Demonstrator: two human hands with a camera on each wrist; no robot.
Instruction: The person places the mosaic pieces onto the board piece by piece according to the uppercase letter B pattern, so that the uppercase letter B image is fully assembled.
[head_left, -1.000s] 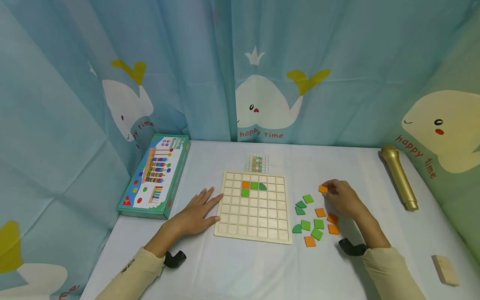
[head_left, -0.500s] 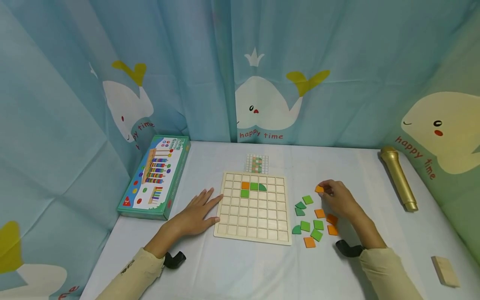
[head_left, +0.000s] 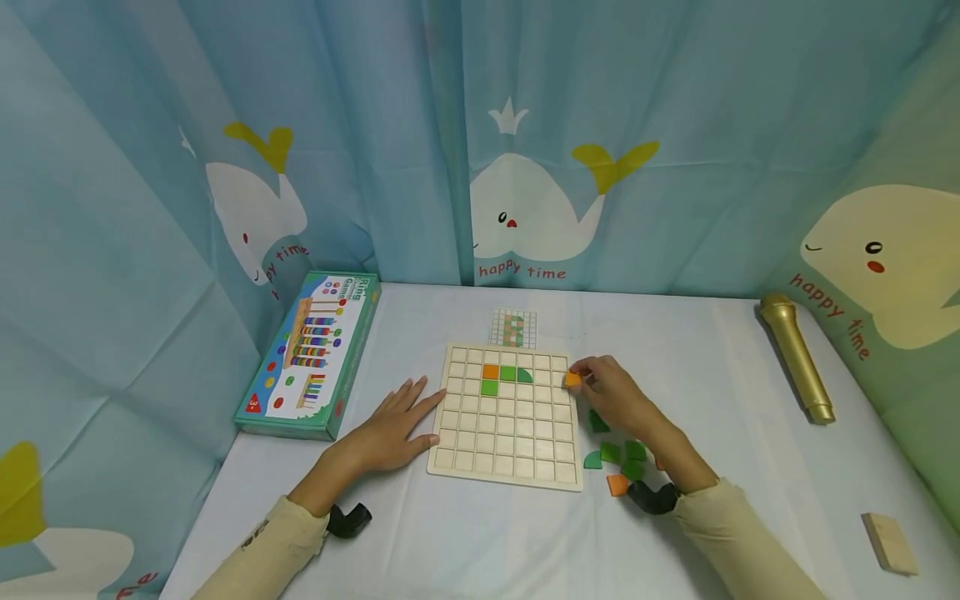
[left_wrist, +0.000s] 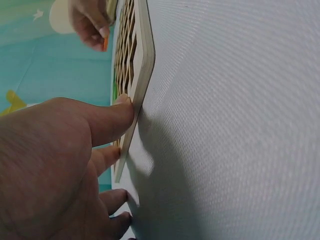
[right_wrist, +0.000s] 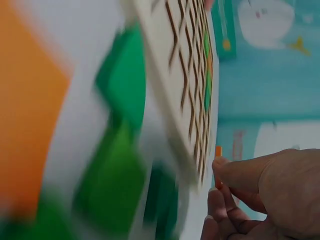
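My right hand (head_left: 617, 395) pinches an orange square tile (head_left: 573, 379) between thumb and fingertips, over the right edge of the wooden grid board (head_left: 487, 450). In the right wrist view the orange tile (right_wrist: 218, 151) shows edge-on. The board bears an orange tile (head_left: 491, 372), two green square tiles, one of them (head_left: 489, 387) lower, and a dark green quarter-round tile (head_left: 525, 376). My left hand (head_left: 390, 429) lies with fingers spread at the board's left side; in the left wrist view its thumb (left_wrist: 117, 120) touches the board's edge.
Loose green tiles (head_left: 610, 452) and orange tiles (head_left: 618, 485) lie right of the board, partly hidden under my right arm. A pattern card (head_left: 513, 327) lies behind the board. A game box (head_left: 311, 354) stands left, a gold microphone (head_left: 798, 358) and wooden block (head_left: 890, 543) right.
My right hand has moved left with the orange tile, from above the loose tiles to the board's right edge. The left hand has stayed in place.
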